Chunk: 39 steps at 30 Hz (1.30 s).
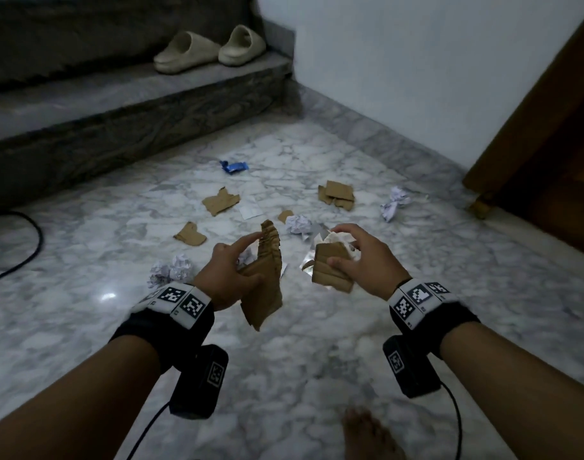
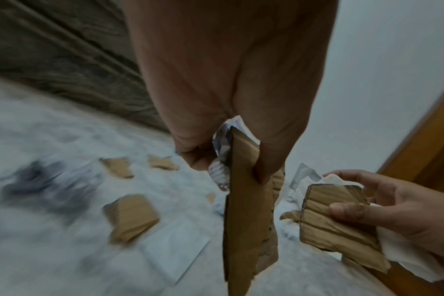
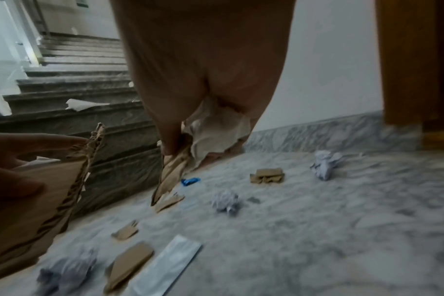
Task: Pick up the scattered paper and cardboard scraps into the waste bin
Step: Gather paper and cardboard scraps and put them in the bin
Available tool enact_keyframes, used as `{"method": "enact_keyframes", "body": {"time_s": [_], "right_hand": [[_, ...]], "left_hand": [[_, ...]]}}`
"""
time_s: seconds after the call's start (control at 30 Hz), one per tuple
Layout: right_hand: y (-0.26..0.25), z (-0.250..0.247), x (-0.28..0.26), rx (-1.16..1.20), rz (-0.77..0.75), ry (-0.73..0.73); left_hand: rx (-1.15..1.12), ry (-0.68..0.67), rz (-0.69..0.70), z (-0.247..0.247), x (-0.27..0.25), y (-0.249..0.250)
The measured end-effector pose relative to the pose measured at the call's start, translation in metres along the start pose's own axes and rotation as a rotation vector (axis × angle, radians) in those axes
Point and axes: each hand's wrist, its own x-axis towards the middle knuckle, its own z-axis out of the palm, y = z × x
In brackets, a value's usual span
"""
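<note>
My left hand (image 1: 232, 275) grips a tall stack of torn brown cardboard pieces (image 1: 265, 280) with some crumpled paper behind it (image 2: 223, 144). My right hand (image 1: 357, 257) holds a smaller cardboard scrap (image 1: 332, 270) together with white paper (image 2: 314, 180). Both hands hover above the marble floor (image 1: 317, 343). On the floor beyond lie more cardboard scraps (image 1: 221, 201) (image 1: 190, 234) (image 1: 337, 195), crumpled paper balls (image 1: 298, 224) (image 1: 395, 202) (image 1: 172, 270), a flat white sheet (image 1: 250, 209) and a blue wrapper (image 1: 234, 167). No waste bin shows in any view.
Dark stone stairs (image 1: 117, 104) rise at the left, with a pair of beige slippers (image 1: 210, 48) on the lowest step. A black cable (image 1: 28, 250) curves at far left. A wooden door (image 1: 549, 144) stands at right, a white wall behind. My bare foot (image 1: 367, 433) is at the bottom.
</note>
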Motion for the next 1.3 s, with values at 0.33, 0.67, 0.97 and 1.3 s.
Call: {"method": "enact_keyframes", "body": {"time_s": [0.33,0.67,0.97,1.3], "right_hand": [[-0.080,-0.177,-0.110,-0.099,0.036,0.307],[-0.107,-0.301,-0.298,-0.142,0.212,0.595],[-0.085,-0.328,-0.482,-0.198,0.446,0.860],[-0.078,-0.303,-0.699,-0.164,0.771,1.068]], "left_hand": [[0.047,-0.130,0.444,-0.031,-0.027,0.201],[-0.052,-0.409,0.826,0.036,-0.115,0.376],[-0.057,-0.763,0.962,0.144,-0.219,0.441],[-0.023,-1.113,1.157,0.280,-0.365,0.489]]}}
